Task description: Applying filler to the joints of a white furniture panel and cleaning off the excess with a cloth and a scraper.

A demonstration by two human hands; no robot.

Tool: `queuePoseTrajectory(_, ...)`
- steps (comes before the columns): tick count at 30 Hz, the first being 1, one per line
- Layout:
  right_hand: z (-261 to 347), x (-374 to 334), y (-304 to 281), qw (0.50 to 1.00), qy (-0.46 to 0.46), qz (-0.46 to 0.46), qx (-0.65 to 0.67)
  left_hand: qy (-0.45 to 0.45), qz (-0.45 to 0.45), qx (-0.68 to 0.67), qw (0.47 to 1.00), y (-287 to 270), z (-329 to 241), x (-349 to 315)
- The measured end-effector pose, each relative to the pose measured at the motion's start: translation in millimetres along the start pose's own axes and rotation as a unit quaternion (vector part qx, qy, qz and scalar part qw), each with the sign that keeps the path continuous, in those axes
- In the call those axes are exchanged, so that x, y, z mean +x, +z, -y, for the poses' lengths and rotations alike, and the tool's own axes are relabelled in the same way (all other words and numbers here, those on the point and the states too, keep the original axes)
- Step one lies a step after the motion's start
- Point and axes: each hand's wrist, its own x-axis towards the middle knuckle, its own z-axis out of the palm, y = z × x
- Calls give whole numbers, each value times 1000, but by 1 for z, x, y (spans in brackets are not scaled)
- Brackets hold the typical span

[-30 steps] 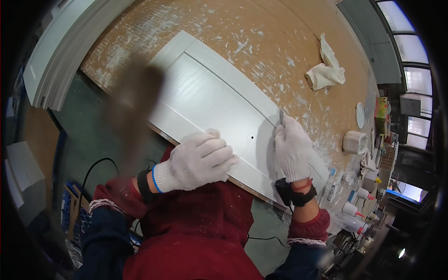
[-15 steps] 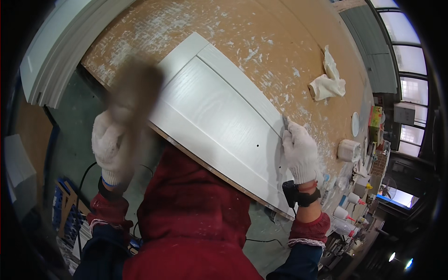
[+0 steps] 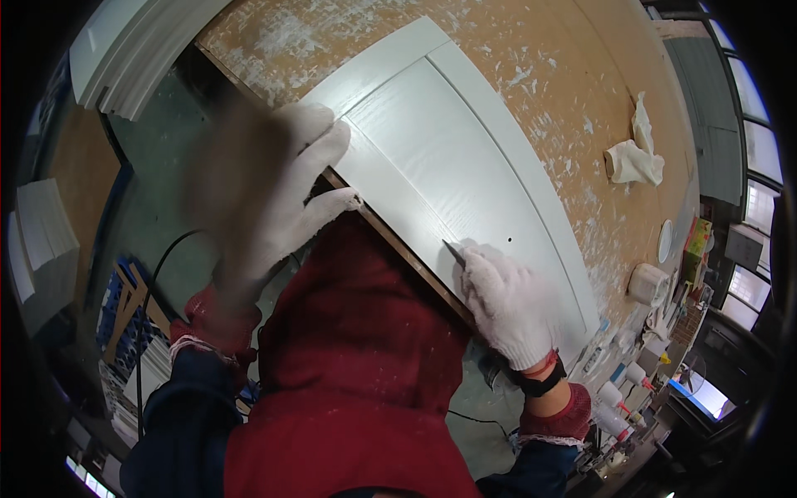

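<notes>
A white cabinet door (image 3: 440, 141) with a recessed middle lies slanted on the brown worktable, its near edge bare and brown. My left hand (image 3: 311, 170), in a white knit glove, grips that near edge, fingers over the top and thumb along the side. A brown blur hides part of this hand. In my gloved right hand (image 3: 510, 307) is a small dark blade (image 3: 453, 252), pinched with its tip at the door's face near the front edge. A small dark hole (image 3: 510, 240) shows in the door, to the right of the blade.
White flakes litter the worktable (image 3: 581, 75). A crumpled cream cloth (image 3: 638, 162) lies toward the right, with a whitish tub (image 3: 648, 284) and several bottles beyond. White panels (image 3: 137, 58) are stacked at upper left. A black cable (image 3: 149, 290) hangs on the left.
My left hand has come up from beside the door onto its near edge. My right hand has moved with the blade from the far edge to the near part of the face. The view has shifted.
</notes>
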Motion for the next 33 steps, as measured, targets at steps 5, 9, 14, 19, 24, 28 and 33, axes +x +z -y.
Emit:
queuePoseTrajectory(5,17,-10,12,997,-79,21,-15,14,9,36,999,6,3,-3)
queuePoseTrajectory(9,5,-20,6,997,-8,-38,69,24,3,36,999,5,-3,1)
queuePoseTrajectory(14,16,-14,16,996,-45,-65,-40,19,-10,57,998,2,-8,-2)
queuePoseTrajectory(19,21,-22,-3,982,-93,115,118,65,-86,92,990,14,-29,-15)
queuePoseTrajectory(24,-2,13,-26,984,31,-65,161,163,-3,-78,984,61,-88,-32)
queuePoseTrajectory(28,0,97,-38,990,-69,-89,88,202,115,-19,972,102,-131,-29)
queuePoseTrajectory(33,33,176,-29,987,-132,-63,-66,256,141,14,956,152,-145,-40)
